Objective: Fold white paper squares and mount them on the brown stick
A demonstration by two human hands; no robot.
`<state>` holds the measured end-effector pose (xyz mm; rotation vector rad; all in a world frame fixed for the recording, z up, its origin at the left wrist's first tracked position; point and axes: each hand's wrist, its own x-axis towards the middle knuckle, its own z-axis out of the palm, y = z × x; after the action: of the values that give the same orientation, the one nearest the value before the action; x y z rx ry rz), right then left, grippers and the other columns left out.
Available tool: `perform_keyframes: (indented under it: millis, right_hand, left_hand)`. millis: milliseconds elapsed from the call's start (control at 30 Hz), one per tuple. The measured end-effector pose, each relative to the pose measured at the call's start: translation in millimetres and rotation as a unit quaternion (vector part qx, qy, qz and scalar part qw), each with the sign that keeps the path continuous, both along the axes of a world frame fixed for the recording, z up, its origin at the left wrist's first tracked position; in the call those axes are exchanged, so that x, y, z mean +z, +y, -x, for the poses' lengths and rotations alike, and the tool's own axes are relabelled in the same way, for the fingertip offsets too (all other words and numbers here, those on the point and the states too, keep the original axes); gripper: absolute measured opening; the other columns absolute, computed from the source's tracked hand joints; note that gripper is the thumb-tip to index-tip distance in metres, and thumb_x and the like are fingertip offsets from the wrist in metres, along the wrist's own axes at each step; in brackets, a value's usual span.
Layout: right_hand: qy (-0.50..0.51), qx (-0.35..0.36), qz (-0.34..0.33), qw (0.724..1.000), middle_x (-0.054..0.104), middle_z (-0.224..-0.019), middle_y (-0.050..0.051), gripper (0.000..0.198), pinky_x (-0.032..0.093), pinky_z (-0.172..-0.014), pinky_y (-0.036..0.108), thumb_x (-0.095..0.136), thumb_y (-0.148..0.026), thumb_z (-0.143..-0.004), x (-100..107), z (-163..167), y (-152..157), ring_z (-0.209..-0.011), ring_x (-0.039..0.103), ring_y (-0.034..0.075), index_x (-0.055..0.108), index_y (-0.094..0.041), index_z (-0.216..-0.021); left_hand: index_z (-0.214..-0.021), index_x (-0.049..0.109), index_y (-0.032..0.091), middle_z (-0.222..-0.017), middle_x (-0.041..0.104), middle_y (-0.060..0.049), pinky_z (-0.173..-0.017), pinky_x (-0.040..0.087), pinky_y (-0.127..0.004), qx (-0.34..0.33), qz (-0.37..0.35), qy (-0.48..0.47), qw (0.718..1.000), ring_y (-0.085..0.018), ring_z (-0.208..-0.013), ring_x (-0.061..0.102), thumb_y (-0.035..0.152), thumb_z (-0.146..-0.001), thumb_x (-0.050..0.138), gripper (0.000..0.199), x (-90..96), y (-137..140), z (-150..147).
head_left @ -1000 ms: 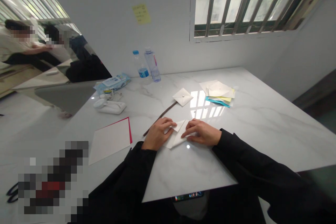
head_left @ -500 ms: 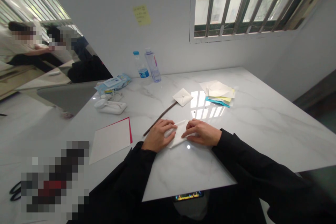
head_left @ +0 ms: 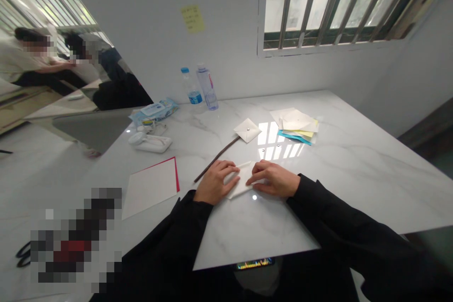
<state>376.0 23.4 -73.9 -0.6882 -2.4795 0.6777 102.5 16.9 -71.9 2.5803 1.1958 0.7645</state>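
A piece of folded white paper lies on the marble-patterned table in front of me, under both hands. My left hand grips its left side, thumb on top and the other fingers curved over the edge. From the right, my right hand bends its fingers onto the paper, the index finger pressing near its middle. Just beyond sits a square of folded white paper with a small round stud at its centre. A thin brown stick runs from that square toward my left hand.
At the back right is a stack of white, yellow and blue papers. White sheets over a red one lie left. Two bottles, a wipes pack and a white device stand behind. Scissors handles show lower left.
The view has shifted very slightly. Both hands stay in nearly the same place on the folded paper.
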Motion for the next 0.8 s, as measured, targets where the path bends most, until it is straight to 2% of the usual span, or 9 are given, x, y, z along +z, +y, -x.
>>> perform_keyframes:
  millis: [300, 533, 800]
  right_hand:
    - [-0.005, 0.004, -0.003, 1.000, 0.069, -0.103, 0.009, 0.026, 0.055, -0.095, 0.042, 0.071, -0.018, -0.098, 0, 0, 0, -0.097, 0.062, 0.023, 0.083, -0.025, -0.120]
    - [-0.009, 0.004, -0.004, 1.000, 0.069, -0.103, 0.009, 0.026, 0.055, -0.095, 0.041, 0.071, -0.018, -0.098, 2, 0, -1, -0.096, 0.062, 0.022, 0.083, -0.026, -0.120]
    - [0.000, 0.002, 0.003, 1.000, 0.068, -0.103, 0.008, 0.025, 0.055, -0.095, 0.041, 0.071, -0.020, -0.099, -1, 0, 0, -0.097, 0.062, 0.023, 0.083, -0.026, -0.120]
  left_hand:
    - [-0.116, 0.078, 0.024, -0.122, 0.073, -0.008, -0.106, 0.054, -0.049, 0.003, -0.004, 0.008, 1.000, -0.027, -0.115, 0.063, 0.026, -0.100, 0.069, 0.019, -4.1, -3, 2]
    - [-0.112, 0.079, 0.026, -0.118, 0.073, -0.006, -0.104, 0.055, -0.048, 0.012, 0.001, 0.002, 1.000, -0.026, -0.112, 0.063, 0.027, -0.103, 0.065, 0.017, -4.6, -3, 0]
    - [-0.103, 0.078, 0.025, -0.112, 0.073, -0.004, -0.103, 0.052, -0.047, 0.057, 0.015, -0.016, 0.998, -0.026, -0.107, 0.064, 0.025, -0.094, 0.077, 0.008, -4.6, -2, -8]
